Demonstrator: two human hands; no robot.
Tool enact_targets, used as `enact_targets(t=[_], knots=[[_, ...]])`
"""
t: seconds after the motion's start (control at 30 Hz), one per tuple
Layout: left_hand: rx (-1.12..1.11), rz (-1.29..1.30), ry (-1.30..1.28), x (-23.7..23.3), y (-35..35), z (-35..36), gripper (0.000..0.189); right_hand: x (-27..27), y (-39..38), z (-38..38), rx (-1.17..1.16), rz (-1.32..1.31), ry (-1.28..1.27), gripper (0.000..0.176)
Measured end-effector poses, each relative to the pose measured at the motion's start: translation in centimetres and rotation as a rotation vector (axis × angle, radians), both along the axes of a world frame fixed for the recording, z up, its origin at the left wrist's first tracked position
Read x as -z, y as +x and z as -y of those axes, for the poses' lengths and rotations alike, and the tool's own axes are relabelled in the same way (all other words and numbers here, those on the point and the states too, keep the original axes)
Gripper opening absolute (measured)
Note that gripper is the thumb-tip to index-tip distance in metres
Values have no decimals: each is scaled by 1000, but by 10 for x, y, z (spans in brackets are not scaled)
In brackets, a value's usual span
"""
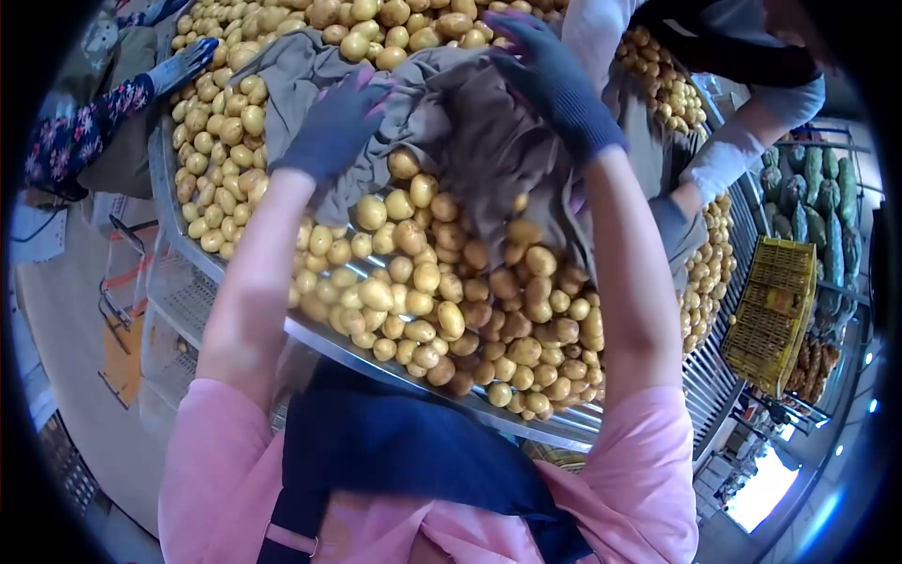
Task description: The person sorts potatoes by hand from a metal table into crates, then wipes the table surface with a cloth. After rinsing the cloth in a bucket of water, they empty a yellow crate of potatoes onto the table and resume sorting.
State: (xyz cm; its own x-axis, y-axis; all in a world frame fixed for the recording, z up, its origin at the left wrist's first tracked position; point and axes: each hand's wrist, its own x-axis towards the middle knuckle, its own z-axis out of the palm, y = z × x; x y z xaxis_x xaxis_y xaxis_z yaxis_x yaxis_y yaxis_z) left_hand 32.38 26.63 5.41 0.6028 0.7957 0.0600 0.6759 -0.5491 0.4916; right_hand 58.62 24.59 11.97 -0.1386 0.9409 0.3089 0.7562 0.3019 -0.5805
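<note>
My left hand [334, 130], in a dark grey glove with pink fingertips, rests on a crumpled grey-brown cloth [484, 132], fingers spread. My right hand [550, 80], gloved alike, is stretched out over the far part of the same cloth, its fingers apart. The cloth lies bunched across a heap of potatoes [413, 282] on a metal table, hiding some of them. Several potatoes near the cloth's lower edge look blurred. Neither hand shows a fold clearly pinched in it.
A metal rim [324, 338] edges the table before me. At the left is a co-worker's gloved hand [188, 66]; at the right a co-worker's sleeved arm [728, 155] reaches to the cloth. Yellow crates [770, 315] and a rack of long green vegetables [817, 202] stand right.
</note>
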Motion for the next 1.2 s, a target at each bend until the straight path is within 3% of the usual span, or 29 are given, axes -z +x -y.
enact_targets(t=[0.03, 0.1, 0.17, 0.27, 0.33, 0.37, 0.43, 0.5, 0.53, 0.57, 0.6, 0.63, 0.67, 0.7, 0.73, 0.77, 0.8, 0.87, 0.9, 0.97, 1.0, 1.03, 1.07, 1.1, 1.2], knots=[[26, 150, 28, -9, -10, 8, 30, -20, -2, 23, 84, 160, 99, 27], [18, 3, -7, 6, -30, 43, 33, -46, -22, 82, 136, 292, -206, 20], [42, -126, 231, 28, -44, 76, 33, -26, -48, 131, 63, 387, -255, 23], [-76, -188, 429, 53, -39, 83, 30, 15, -83, 172, 46, 552, -179, 28], [-123, -271, 379, 47, -29, 83, 28, 35, -98, 178, 280, 745, 99, 26], [-168, -347, 320, 41, -24, 82, 26, 40, -96, 174, 288, 741, 117, 26], [-167, -414, 301, 34, -25, 72, 22, 37, -84, 164, 251, 557, -281, 20], [-204, -353, 0, 37, -30, 52, 18, 22, -53, 169, 358, 209, -183, 6], [-223, -212, 122, -3, -36, 66, 17, 4, -39, 172, 393, -57, -114, 5], [-293, 3, 364, 13, -42, 59, 17, -17, -22, 173, 450, 9, -60, 7], [-364, 226, 597, 32, -57, 44, 18, -27, -5, 168, 489, -311, -3, 8], [-368, 405, 393, 26, -71, 30, 24, -48, 11, 168, 517, -522, -49, 9], [-379, 290, 487, 2, -80, 28, 27, -74, 14, 169, 606, -638, -7, 11], [-417, 342, 273, -54, -79, 42, 29, -93, 23, 166, 582, -728, 121, 14], [-558, 373, 221, -51, -91, 23, 31, -100, 51, 158, 520, -932, 158, 18], [-540, 607, 165, -79, -93, 26, 35, -122, 67, 165, 431, -23, 243, 20], [-499, 664, 479, -85, -101, 13, 35, -143, 84, 172, 489, 815, 605, 22], [-576, 926, 43, -108, -121, 7, 31, -162, 114, 162, 578, 198, 526, 24], [-519, 993, 166, -119, -123, 11, 30, -179, 138, 168, 515, 298, 509, 25], [-497, 1278, 19, -123, -140, 3, 28, -207, 175, 194, 686, 36, 380, 31], [-549, 1143, 172, -135, -137, 17, 28, -210, 227, 207, 843, 64, 344, 32], [-478, 993, 259, -138, -146, 22, 29, -228, 231, 233, 945, 114, 379, 31], [-388, 1179, 112, -152, -131, 53, 30, -244, 265, 261, 911, 170, 399, 35], [-347, 1173, 107, -161, -123, 81, 31, -269, 260, 298, 1333, 500, 239, 36], [-150, 1077, 189, -161, -107, 167, 43, -294, 256, 429, 1209, 581, 368, 36]])
